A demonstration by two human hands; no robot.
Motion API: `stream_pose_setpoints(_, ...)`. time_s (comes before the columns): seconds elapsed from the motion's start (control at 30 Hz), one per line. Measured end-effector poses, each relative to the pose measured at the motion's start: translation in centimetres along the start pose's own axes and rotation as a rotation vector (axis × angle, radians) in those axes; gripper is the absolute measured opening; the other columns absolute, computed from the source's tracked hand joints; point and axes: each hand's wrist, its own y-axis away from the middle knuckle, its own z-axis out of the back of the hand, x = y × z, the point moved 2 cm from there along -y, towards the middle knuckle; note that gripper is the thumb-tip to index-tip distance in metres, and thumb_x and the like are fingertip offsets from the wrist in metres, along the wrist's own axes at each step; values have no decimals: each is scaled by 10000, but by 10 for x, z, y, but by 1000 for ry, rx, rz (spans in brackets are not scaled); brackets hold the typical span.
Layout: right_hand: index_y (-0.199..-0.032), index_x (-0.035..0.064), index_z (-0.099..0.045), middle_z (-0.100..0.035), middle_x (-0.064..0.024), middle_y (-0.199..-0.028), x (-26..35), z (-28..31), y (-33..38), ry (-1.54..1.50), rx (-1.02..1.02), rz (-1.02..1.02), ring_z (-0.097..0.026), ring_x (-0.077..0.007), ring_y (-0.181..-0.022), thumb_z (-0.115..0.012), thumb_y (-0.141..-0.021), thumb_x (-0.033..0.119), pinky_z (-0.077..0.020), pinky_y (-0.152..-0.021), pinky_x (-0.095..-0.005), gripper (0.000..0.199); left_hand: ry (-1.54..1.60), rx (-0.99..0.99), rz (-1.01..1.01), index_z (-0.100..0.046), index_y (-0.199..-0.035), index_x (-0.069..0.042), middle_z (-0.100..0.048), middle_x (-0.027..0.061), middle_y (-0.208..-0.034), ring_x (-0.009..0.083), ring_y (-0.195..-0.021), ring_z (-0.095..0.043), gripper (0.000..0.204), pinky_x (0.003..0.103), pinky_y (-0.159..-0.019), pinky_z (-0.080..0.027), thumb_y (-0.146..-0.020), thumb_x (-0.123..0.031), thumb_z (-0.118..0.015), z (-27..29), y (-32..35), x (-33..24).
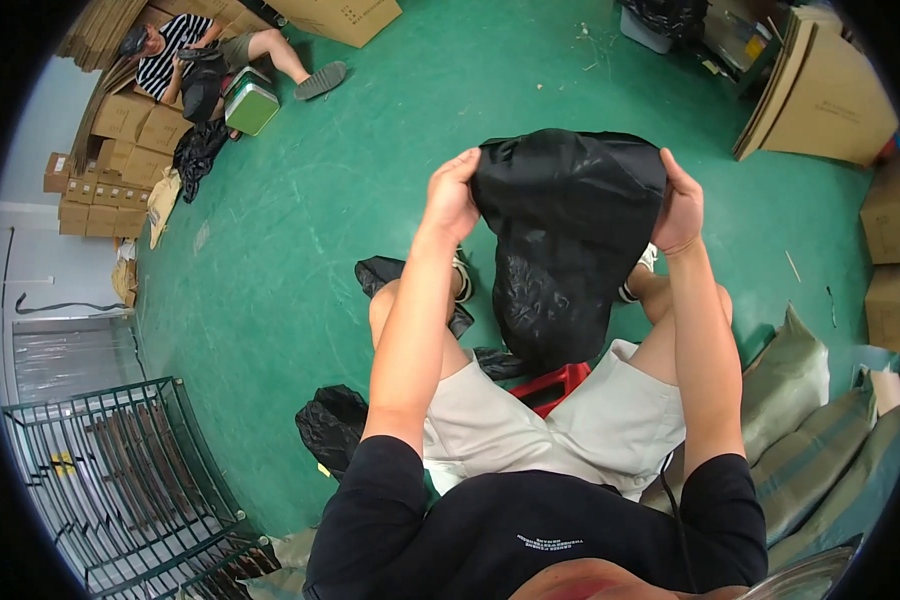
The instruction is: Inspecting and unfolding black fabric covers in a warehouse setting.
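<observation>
Held up in front of my knees is a black fabric bag-like piece (580, 190), wide at the top and hanging down in a narrower bulge. Its lower part has a shinier, crinkled surface; I cannot tell whether that is a separate plastic bag. My left hand (453, 195) is closed on its upper left edge, thumb on top. At the upper right edge my right hand (682, 205) grips it too, with the fingers partly hidden behind the cloth. Below it, between my thighs, shows part of a red plastic object (555, 388).
Black plastic bags (332, 430) lie on the green floor by my left leg. Stuffed woven sacks (810, 450) lean at my right. A metal rack (120, 480) stands at lower left. Another person (175, 60) sits at upper left beside stacked cartons (125, 160). Flattened cardboard (820, 95) stands upper right.
</observation>
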Motion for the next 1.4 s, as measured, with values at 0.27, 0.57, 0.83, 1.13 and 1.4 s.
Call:
stream_pose_setpoints(0.27,-1079,-55,-635,-671,-179,-1113,8,8,3,-32,24,36,-650,-303,-1009,-387,-1014,273,-500,-945,-412,417,115,367,71,-585,-1134,34,-675,127,-1082,209,-931,-677,352,341,-825,-554,-838,-118,-699,-20,32,-23)
stream_pose_setpoints(0.57,-1032,-61,-647,-690,-184,-1047,9,19,3,12,-57,38,-678,-300,-917,-403,-1008,268,-538,-871,-398,411,323,564,-48,-552,-1046,-23,-670,95,-957,185,-910,-656,199,325,-836,-531,-938,-179,-612,-18,21,-15)
stream_pose_setpoints(0.83,-1079,-51,-639,-672,-189,-1113,3,11,1,-29,27,-25,-653,-317,-1014,-373,-1020,314,-497,-954,-424,456,552,630,53,-559,-1267,14,-564,187,-1314,334,-1201,-553,503,456,-1035,-432,-1013,-398,-418,-17,17,-8)
stream_pose_setpoints(1.13,-1364,-52,-430,-483,-246,-1378,10,-1,6,-172,264,-47,-511,-372,-1240,-414,-982,494,-388,-1080,-474,666,171,486,-103,-361,-1413,26,-524,168,-1354,317,-1238,-519,603,444,-1060,-396,-875,-118,-594,-23,38,-11)
stream_pose_setpoints(1.4,-1377,-70,-374,-519,-214,-1331,-7,12,7,341,99,-162,-559,-318,-1176,-674,-729,142,-418,-1047,-415,745,2,-43,-162,-528,-1234,96,-581,231,-1260,346,-1138,-585,399,479,-1016,-453,-916,-122,-424,-3,25,-18)
